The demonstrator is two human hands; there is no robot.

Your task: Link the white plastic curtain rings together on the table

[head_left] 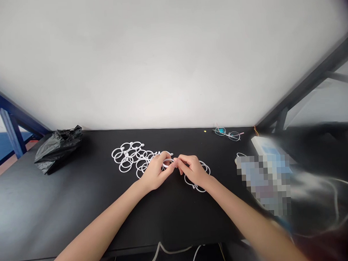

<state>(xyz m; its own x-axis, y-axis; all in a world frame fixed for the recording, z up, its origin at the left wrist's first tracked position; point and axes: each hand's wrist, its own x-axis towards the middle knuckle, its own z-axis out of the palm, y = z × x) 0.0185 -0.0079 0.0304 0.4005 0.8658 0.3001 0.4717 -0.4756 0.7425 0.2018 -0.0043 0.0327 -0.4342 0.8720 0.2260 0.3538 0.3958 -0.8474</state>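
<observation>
A thin white plastic ring (168, 160) is gripped between the thumb and curled fingers of my left hand (156, 173). My right hand (194, 171) pinches at the ring's right side, its fingertips meeting my left thumb tip. The exact spot under the fingertips is hidden. Left of and behind my left hand, a loose pile of similar white rings (125, 166) with small knobs lies on the black table (155, 220). A few more white rings (200, 190) overlap on the table, partly covered by my right hand.
A crumpled black plastic bag (59, 148) lies at the left. Eyeglasses (227, 134) and a tiny yellow bit (205, 131) are near the wall (171, 69). On the right stand a white box (267, 145), a blurred-out item (263, 184) and pale cables (335, 196). Cables also hang below the front edge.
</observation>
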